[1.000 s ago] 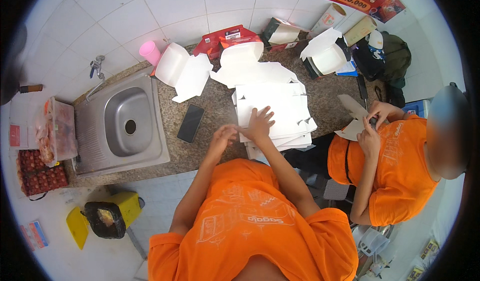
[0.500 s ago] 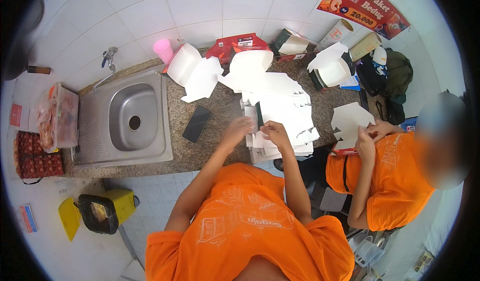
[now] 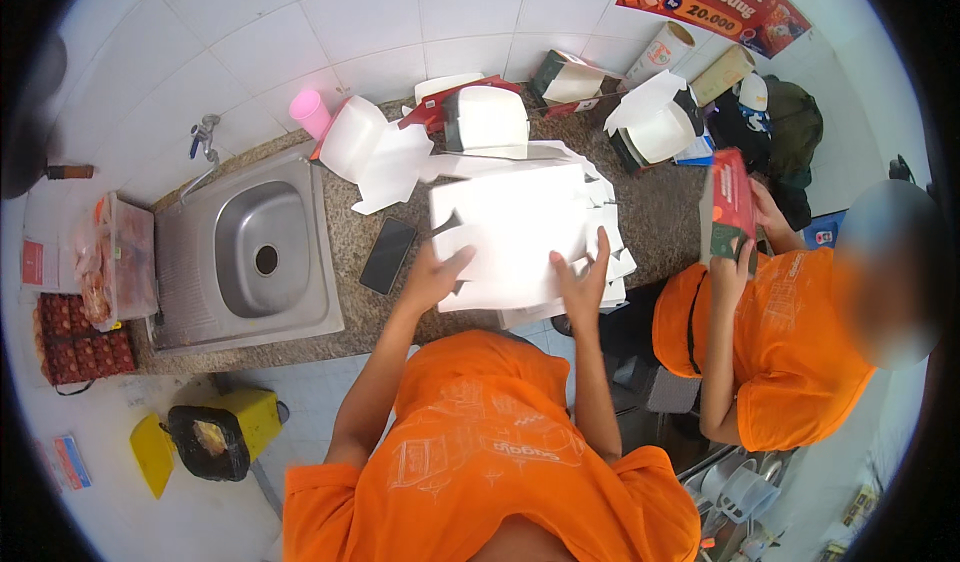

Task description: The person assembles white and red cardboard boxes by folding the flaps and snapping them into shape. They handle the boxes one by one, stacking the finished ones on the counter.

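Note:
A wide white carton blank [image 3: 515, 227] with notched edges lies face up over the stack, between my hands. My left hand [image 3: 436, 274] grips its left side, thumb on top and the other fingers hidden beneath. On the right side, my right hand [image 3: 584, 274] has thumb and forefinger spread wide, the thumb resting on the blank's surface. Under and behind it, the stack of white carton blanks [image 3: 610, 262] shows its uneven edges. Past the stack stands a part-folded box [image 3: 492, 120] with a white inside and dark sides.
A black phone [image 3: 388, 255] lies left of the stack, beside a steel sink [image 3: 333, 262]. Open boxes [image 3: 375, 152] [image 3: 655, 127] and a pink cup [image 3: 310, 112] line the back. At right, a co-worker in orange holds a red and green box [image 3: 732, 207].
My hands, earlier close together at the stack, have moved apart. A large blank now lies between them, white side up. The co-worker's carton has turned, showing its red and green outside.

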A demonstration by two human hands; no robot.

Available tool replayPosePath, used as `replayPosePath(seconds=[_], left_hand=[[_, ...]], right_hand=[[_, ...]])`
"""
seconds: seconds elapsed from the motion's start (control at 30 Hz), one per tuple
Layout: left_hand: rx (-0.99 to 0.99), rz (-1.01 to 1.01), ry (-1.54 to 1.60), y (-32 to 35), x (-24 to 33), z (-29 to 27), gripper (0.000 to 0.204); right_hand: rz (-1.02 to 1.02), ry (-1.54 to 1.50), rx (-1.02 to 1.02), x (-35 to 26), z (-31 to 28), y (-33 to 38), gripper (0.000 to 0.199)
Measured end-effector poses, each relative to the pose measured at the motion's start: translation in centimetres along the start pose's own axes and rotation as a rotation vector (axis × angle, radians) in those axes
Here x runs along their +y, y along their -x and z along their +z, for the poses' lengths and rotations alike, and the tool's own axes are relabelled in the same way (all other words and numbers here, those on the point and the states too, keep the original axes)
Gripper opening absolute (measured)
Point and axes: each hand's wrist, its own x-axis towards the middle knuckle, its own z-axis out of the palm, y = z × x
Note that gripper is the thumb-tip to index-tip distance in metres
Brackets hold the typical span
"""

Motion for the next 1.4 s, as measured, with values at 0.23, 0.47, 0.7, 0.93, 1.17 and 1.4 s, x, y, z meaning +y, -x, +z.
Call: replayPosePath(seconds=[0.23,0.47,0.7,0.93,1.17,1.4], left_hand=[[0.400,-0.090,-0.194,1.8,-3.9,-3.3,0.080],[0.401,-0.218,0.559,6.1,2.3,-2.5,0.051],[0.576,-0.019,0.699,6.9,7.4,-2.6,0.028],[0.656,0.091,0.664,5.4,5.2,-2.1,0.015],[0.446,0.324,0.562,4.5,6.8,0.3,0.021],[0.445,0.271,0.601,4.8,4.1,3.7,0.027]], right_hand=[[0.169,-0.284,-0.467,-5.0,1.8,-0.5,0.044],[-0.587,-0.120,-1.022,-11.9,6.2,4.7,0.057],[-0.434,-0.134,-0.953,-11.5,6.9,4.3,0.065],[-0.842,-0.159,-0.655,-12.9,6.8,1.5,0.050],[-0.816,-0.219,-0.642,-14.1,8.2,-0.6,0.052],[-0.712,-0.216,-0.295,-13.5,9.6,0.4,0.053]])
